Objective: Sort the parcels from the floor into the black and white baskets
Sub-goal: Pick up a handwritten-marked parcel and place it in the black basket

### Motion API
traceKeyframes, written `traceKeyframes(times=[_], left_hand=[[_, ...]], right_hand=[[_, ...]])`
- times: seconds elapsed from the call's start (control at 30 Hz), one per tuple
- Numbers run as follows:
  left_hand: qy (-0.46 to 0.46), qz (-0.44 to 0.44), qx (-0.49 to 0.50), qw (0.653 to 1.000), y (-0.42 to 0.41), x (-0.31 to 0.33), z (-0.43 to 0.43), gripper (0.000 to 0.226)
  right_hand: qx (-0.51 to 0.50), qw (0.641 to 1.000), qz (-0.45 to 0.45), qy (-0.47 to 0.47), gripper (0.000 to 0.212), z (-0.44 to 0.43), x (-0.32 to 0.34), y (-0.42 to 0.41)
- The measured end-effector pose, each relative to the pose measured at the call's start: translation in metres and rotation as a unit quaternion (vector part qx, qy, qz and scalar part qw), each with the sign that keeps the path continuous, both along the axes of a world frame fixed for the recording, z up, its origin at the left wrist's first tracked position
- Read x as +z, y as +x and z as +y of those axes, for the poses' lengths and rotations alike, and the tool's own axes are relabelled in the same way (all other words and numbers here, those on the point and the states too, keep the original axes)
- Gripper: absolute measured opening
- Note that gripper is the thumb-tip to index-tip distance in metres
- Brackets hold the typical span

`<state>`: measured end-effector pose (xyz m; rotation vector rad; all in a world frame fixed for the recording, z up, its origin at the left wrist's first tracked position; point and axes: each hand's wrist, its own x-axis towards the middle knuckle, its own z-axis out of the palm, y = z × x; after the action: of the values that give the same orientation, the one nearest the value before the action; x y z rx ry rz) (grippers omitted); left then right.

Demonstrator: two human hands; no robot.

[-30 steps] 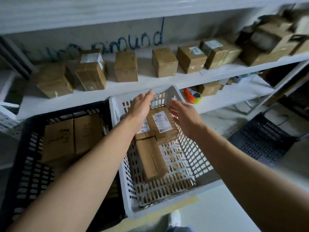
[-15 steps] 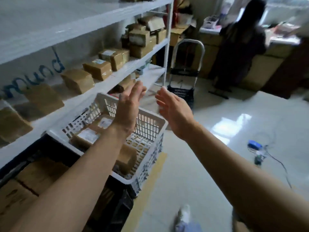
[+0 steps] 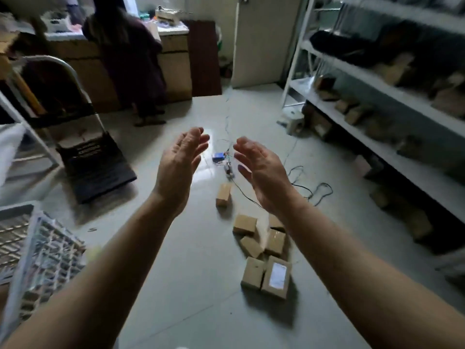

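Hands, bare and empty, are held up side by side above a pale floor [image 3: 188, 285], palms turned toward each other with a gap between them. On the left hand [image 3: 180, 167] the fingers are straight and close together; on the right hand [image 3: 261, 172] they are loosely spread and slightly bent, gripping nothing. Brown cardboard parcels [image 3: 275, 243] lie in a loose cluster on the floor under the right forearm, near and a little right of centre; the nearest parcel [image 3: 276, 277] has a white label on top. One lone parcel [image 3: 223, 195] sits apart, farther off, between the two wrists. A blurred corner of the white basket [image 3: 37, 248] shows at the near left edge. Beyond it stands what looks like a black trolley [image 3: 95, 167]. A small blue gadget [image 3: 218, 156] with thin wires lies past the hands. Shelves [image 3: 415, 172] holding boxes run along the right, and a person [image 3: 130, 59] stands at the far left.
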<state>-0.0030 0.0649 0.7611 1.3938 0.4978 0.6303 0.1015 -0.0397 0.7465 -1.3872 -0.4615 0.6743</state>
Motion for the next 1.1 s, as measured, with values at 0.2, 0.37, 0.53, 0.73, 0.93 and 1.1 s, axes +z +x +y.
traceKeyframes(times=[0.2, 0.37, 0.53, 0.73, 0.93, 1.1], left_hand=[[-0.039, 0.005, -0.080, 0.996, 0.088, -0.017, -0.142, 0.042], [-0.067, 0.016, -0.099, 0.993, 0.128, -0.027, -0.223, 0.033], [-0.060, 0.017, -0.083, 0.995, 0.162, -0.026, -0.245, 0.028], [-0.071, 0.022, -0.059, 0.995, 0.207, -0.050, -0.226, 0.031], [-0.092, 0.044, -0.022, 0.994, 0.246, -0.070, -0.208, 0.033], [-0.091, 0.058, 0.061, 0.992, 0.262, -0.084, -0.194, 0.031]], right_hand=[[-0.101, 0.995, 0.024, -0.009, 0.038, -0.155, -0.014, 0.071], [-0.133, 0.990, 0.034, -0.021, 0.048, -0.242, -0.023, 0.108], [-0.126, 0.991, 0.051, -0.017, 0.047, -0.264, -0.028, 0.143], [-0.113, 0.991, 0.059, -0.042, 0.040, -0.249, -0.046, 0.189], [-0.077, 0.991, 0.066, -0.081, 0.023, -0.228, -0.065, 0.236], [0.024, 0.992, 0.053, -0.116, 0.007, -0.196, -0.083, 0.268]])
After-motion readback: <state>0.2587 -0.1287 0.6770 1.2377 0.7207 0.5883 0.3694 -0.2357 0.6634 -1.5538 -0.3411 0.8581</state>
